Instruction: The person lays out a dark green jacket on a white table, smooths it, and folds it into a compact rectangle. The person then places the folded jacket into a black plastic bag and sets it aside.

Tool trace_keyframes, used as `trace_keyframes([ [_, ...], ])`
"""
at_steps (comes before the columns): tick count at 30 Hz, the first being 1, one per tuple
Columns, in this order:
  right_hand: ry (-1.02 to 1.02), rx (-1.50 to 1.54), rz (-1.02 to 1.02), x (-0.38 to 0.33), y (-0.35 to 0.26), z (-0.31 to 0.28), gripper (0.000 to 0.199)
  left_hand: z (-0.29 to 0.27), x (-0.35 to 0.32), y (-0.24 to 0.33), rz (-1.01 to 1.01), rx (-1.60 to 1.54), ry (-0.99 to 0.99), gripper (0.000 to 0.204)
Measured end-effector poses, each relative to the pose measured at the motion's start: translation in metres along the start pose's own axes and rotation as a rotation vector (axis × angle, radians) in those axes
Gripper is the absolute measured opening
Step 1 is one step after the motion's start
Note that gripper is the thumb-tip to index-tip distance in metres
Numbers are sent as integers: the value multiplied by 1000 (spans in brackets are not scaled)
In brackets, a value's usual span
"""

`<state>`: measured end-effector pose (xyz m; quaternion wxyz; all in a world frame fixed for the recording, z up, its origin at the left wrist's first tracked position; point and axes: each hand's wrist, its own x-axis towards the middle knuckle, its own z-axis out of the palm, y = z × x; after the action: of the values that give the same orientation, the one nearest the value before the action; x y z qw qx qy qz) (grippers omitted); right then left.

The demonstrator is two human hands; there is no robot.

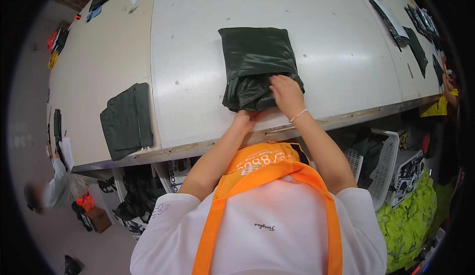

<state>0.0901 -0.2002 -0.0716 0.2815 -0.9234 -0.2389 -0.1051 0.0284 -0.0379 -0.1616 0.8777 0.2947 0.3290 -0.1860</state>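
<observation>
A person in a white shirt and orange apron leans over a long pale surface (198,52), where a folded dark green garment (255,60) lies near the front edge. The right hand (286,93) presses flat on the garment's lower part with fingers spread, a beaded bracelet (298,115) at the wrist; the left hand (246,118) sits at the garment's bottom hem by the surface's edge, its grip hidden from view. A second folded dark garment (127,120) lies well apart to the left, and a white mesh basket (383,163) stands below the surface at right.
</observation>
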Motion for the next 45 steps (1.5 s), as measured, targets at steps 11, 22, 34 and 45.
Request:
trace_keyframes([
  [11, 22, -126, -214, 5, -38, -24, 37, 14, -14, -4, 21, -7, -45, 30],
  [22, 44, 1091, 724, -70, -38, 6, 30, 41, -31, 33, 289, 201, -154, 26],
  [34, 243, 1443, 869, -18, -48, 5, 17, 141, -91, 87, 1469, 2302, -219, 64],
  [45, 190, 1439, 731, -41, -29, 4, 17, 131, -68, 90, 1514, 2653, -498, 63],
])
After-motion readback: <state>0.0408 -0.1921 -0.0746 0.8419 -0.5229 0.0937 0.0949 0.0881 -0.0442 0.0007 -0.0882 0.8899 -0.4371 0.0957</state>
